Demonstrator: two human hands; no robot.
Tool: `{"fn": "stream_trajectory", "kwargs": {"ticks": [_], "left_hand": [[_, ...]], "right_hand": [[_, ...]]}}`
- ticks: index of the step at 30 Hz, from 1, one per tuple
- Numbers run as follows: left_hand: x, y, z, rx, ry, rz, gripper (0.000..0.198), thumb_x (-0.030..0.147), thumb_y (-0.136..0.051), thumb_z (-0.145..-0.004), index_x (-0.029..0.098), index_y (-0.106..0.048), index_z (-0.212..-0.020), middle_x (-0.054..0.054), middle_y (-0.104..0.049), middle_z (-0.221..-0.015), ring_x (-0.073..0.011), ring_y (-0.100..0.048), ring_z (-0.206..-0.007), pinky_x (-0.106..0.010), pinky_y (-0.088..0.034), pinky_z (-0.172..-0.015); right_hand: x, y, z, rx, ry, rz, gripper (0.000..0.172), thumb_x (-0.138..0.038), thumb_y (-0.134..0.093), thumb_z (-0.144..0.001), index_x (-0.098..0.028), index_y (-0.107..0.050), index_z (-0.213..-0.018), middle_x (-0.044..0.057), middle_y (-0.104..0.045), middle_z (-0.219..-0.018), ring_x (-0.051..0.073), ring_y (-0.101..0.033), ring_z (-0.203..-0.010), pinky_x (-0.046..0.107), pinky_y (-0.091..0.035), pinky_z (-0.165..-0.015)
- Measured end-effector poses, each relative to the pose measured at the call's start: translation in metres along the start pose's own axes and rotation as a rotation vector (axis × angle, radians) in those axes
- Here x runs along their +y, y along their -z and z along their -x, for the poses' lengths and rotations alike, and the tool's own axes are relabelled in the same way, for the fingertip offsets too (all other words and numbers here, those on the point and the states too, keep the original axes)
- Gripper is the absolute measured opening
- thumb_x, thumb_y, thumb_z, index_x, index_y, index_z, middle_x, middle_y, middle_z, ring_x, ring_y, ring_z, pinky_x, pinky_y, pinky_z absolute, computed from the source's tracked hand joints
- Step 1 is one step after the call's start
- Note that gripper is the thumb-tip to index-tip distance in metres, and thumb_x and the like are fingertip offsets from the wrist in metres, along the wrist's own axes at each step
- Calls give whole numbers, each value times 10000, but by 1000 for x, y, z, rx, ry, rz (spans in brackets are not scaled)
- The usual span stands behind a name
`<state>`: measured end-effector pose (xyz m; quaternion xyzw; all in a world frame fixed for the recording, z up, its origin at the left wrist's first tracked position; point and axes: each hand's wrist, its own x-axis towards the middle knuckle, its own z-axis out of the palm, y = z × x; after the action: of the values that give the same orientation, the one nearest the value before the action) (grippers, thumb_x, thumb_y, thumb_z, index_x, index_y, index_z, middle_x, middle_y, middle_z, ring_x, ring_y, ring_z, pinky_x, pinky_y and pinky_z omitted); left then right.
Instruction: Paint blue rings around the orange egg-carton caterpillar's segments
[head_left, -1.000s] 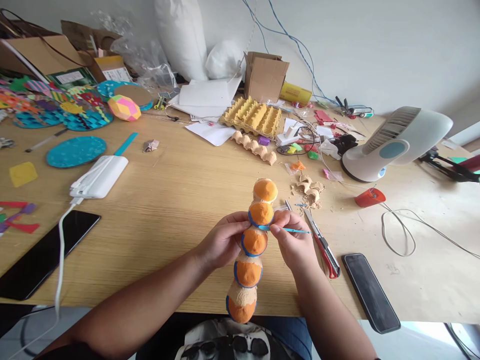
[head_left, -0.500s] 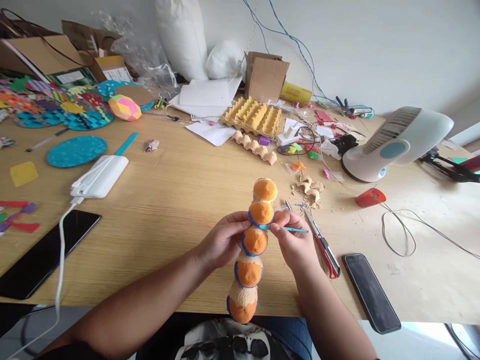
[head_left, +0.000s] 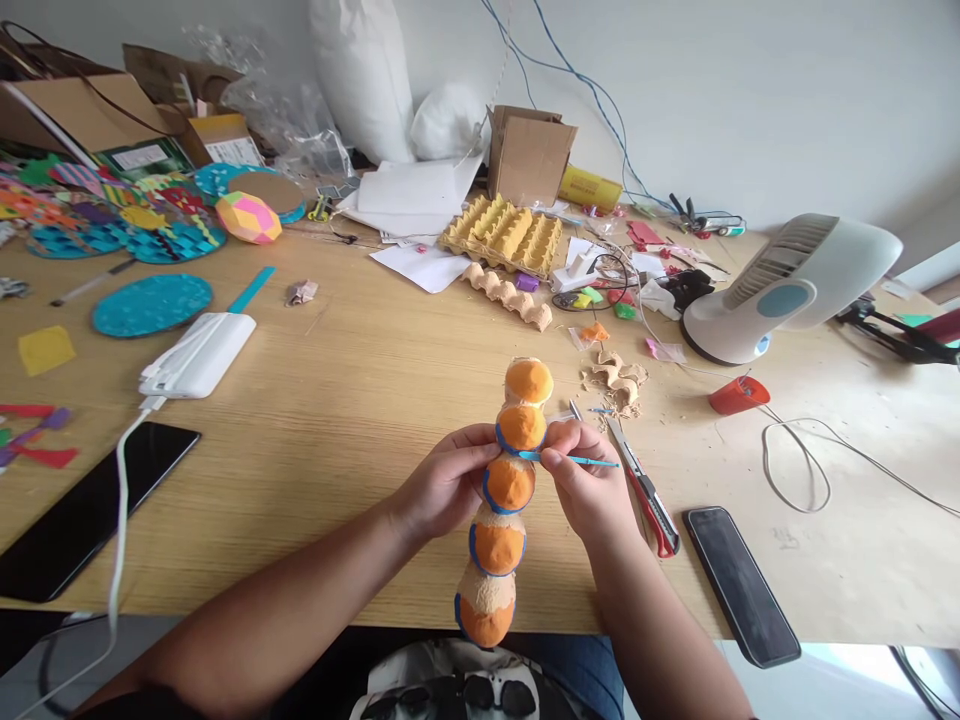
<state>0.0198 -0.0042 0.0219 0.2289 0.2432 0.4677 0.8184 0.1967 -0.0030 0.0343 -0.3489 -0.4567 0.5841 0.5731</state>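
A strip cut from an egg carton [head_left: 495, 592] points away from me, its several bumps covered in orange, most of them edged with blue. My left hand [head_left: 452, 482] grips the strip from the left, near the second and third bumps. Between the thumb and fingers of my right hand [head_left: 589, 480] is a thin blue modelling tool [head_left: 596, 462]. Its left end touches the blue edge below the second bump. Just right of that hand lies a red utility knife [head_left: 652, 510] with its blade out.
Right of the knife lies a black phone [head_left: 741, 585]. Torn carton scraps [head_left: 619, 380], a red cup [head_left: 739, 396] and a white fan [head_left: 780, 290] stand further right. A yellow egg tray [head_left: 502, 235] sits at the back. On the left are a white power bank [head_left: 202, 352] and a black tablet [head_left: 97, 505].
Almost nothing differs. The view has shifted very slightly, and the blue tool's outer end has dipped a little while both hands keep their hold.
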Motion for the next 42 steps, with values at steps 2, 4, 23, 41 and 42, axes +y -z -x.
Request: {"fn": "stream_trajectory", "kwargs": {"ticks": [2, 4, 23, 41, 42], "left_hand": [[0, 0, 0, 0, -5, 5, 234, 292, -823, -795, 152, -823, -982, -70, -783, -907, -174, -673, -808, -273, -499, -759], [-1, 0, 0, 3, -9, 15, 216, 277, -824, -794, 153, -823, -971, -72, -787, -911, -175, -679, -809, -273, -500, -760], [-2, 1, 0, 9, -13, 18, 166, 258, -793, -830, 173, -821, -970, -62, -793, -931, -176, -683, -822, -274, -498, -774], [-3, 2, -1, 49, -39, -24, 171, 262, -784, -833, 171, -804, -977, -79, -797, -973, -204, -700, -849, -300, -505, -784], [-2, 1, -1, 48, -38, -24, 177, 265, -790, -830, 169, -806, -977, -81, -799, -980, -205, -705, -866, -301, -509, -801]], "right_hand": [[0, 0, 0, -2, 5, -8, 305, -354, -898, -771, -215, -641, -687, -29, -581, -682, 125, -473, -653, 275, -380, -621], [0, 0, 0, 3, 6, -5, 301, -353, -897, -773, -215, -643, -688, -28, -585, -685, 125, -472, -653, 275, -377, -619], [1, 4, 0, -12, 18, 78, 313, -385, -868, -803, -220, -625, -692, -23, -562, -701, 137, -463, -665, 288, -373, -622], [-6, 1, -1, -20, 88, 215, 340, -424, -832, -822, -220, -604, -675, -13, -569, -694, 141, -499, -646, 288, -424, -602], [-8, 0, 0, -32, 110, 236, 332, -420, -823, -833, -221, -607, -678, -9, -577, -701, 146, -516, -656, 294, -438, -612]]}}
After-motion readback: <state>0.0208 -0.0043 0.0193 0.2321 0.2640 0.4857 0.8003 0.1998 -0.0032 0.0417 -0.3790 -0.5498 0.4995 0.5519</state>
